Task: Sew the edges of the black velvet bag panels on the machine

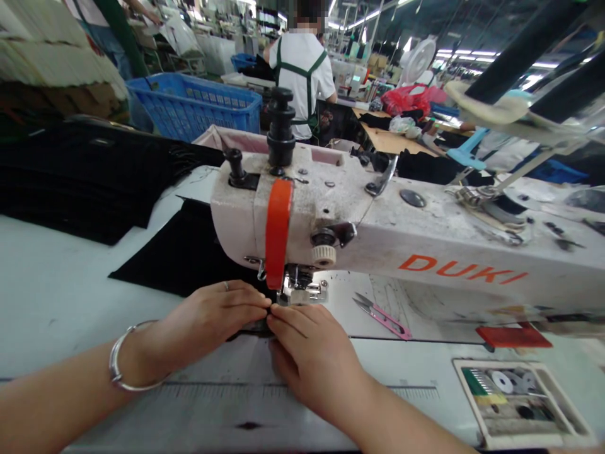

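Note:
A piece of black fabric (174,255) lies flat on the pale machine table, running under the head of a white sewing machine (368,221). My left hand (203,325), with a silver bangle at the wrist, presses its fingers together on the fabric's near edge. Fingertips of my right hand (319,353) meet it there, just in front of the presser foot (300,295), and grip the same edge. Much of the fabric under both hands is hidden. Pink-handled thread snips (384,317) lie right of the needle area.
A stack of black fabric pieces (85,183) lies at the left. Behind stands a blue plastic basket (198,104), and beyond it a person (305,75) with their back turned. A bobbin tray (524,403) is set in the table at the lower right.

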A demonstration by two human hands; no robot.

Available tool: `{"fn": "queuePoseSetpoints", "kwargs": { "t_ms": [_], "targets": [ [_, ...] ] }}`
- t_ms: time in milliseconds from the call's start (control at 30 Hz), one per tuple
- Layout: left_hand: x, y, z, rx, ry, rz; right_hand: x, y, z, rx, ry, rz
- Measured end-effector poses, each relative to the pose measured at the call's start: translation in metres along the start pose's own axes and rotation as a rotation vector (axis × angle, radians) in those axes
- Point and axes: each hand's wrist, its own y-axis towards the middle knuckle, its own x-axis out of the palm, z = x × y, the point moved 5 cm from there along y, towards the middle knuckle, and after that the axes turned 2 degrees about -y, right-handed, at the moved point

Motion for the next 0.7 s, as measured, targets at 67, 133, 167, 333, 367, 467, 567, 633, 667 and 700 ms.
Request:
{"fn": "queuePoseSetpoints", "kwargs": {
  "t_ms": [67,133,167,333,367,467,567,633,667,700],
  "targets": [
    [0.002,0.002,-0.007,-0.016,-0.006,-0.004,0.0,0.005,0.003,0.021,-0.029,-0.048],
    [0.002,0.005,-0.012,-0.016,0.002,0.006,0.0,0.01,0.006,0.054,-0.061,-0.094],
    [0.002,0.006,-0.015,-0.015,0.005,0.011,0.001,0.012,0.009,0.073,-0.079,-0.108],
    [0.002,0.013,-0.028,-0.056,0.03,0.022,0.008,0.017,0.019,0.141,-0.168,-0.133],
    [0.002,0.014,-0.031,-0.07,0.034,0.02,0.009,0.018,0.02,0.145,-0.18,-0.139],
    [0.005,0.017,-0.04,-0.112,0.033,-0.001,0.013,0.021,0.023,0.157,-0.214,-0.151],
    [0.009,0.019,-0.048,-0.152,0.021,-0.02,0.015,0.024,0.024,0.166,-0.24,-0.157],
    [0.012,0.019,-0.054,-0.177,0.009,-0.036,0.016,0.024,0.023,0.168,-0.254,-0.158],
    [0.013,0.019,-0.056,-0.189,0.001,-0.049,0.016,0.024,0.023,0.171,-0.259,-0.157],
    [0.014,0.018,-0.058,-0.2,-0.006,-0.061,0.017,0.024,0.024,0.175,-0.263,-0.157]
  ]
}}
